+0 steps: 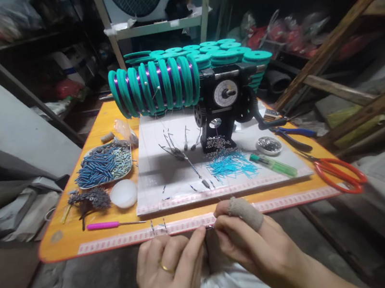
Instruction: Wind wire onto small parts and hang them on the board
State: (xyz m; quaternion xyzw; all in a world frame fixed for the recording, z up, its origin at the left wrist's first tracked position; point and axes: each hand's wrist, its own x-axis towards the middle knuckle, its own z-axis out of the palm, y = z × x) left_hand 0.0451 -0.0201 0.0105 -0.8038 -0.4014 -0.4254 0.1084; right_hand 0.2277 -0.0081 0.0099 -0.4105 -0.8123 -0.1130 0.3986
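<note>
Down near the bottom of the head view, the left hand (169, 276) and the right hand (256, 246) meet just in front of the near edge of the orange table (61, 240). Both hands are pinched shut, fingertip to fingertip, on a tiny bead piece (209, 227) that sits right between them (it is too small to tell just what it is). The right hand has a soft grey finger wrap (245, 211), and the left hand wears a thin gold ring (166, 267). To do this bit well, I think the fingers should squeeze softly and stay close, so the little thing does not slip or drop to the floor. Along the table edge runs a pink and white tape measure (289, 201), flat and thin. On the smooth white board (165, 158) lies a messy pile of light blue tube beads (230, 164), thin and shiny like tiny straws. A tray of dark blue beads (103, 167) sits to the left, full and bumpy. Behind stands a black winding machine (226, 104) with fat teal spools (156, 86), round like wheels. Red scissors (339, 172), a green lighter (272, 165) and a pink tool (113, 223) with a thin metal tip lie near.
</note>
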